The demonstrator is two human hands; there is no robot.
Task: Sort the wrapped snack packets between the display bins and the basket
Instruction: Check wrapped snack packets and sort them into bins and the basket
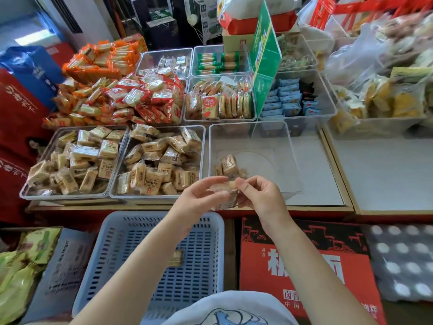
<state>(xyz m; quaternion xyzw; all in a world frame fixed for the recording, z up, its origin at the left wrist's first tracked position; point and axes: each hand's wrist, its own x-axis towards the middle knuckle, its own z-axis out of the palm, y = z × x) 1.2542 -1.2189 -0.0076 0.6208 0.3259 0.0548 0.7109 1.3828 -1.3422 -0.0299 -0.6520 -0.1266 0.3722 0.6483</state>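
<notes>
My left hand (199, 198) and my right hand (260, 195) both hold a small stack of clear-wrapped tan snack packets (226, 195) just in front of the display counter's edge. Behind them a clear bin (288, 160) holds only a few of the same packets (228, 165) at its near left. Two clear bins to the left, one in the middle (203, 146) and one at the far left (37, 165), are heaped with tan packets. Below my hands sits a blue-grey slotted basket (117, 242) with one packet (176, 258) on its floor.
Farther back stand bins of red, orange, green and blue packets and a green sign (264, 57). A red carton (304, 266) sits right of the basket, a spotted grey cloth (403, 259) beyond it, and green bags (21, 266) lie at the left.
</notes>
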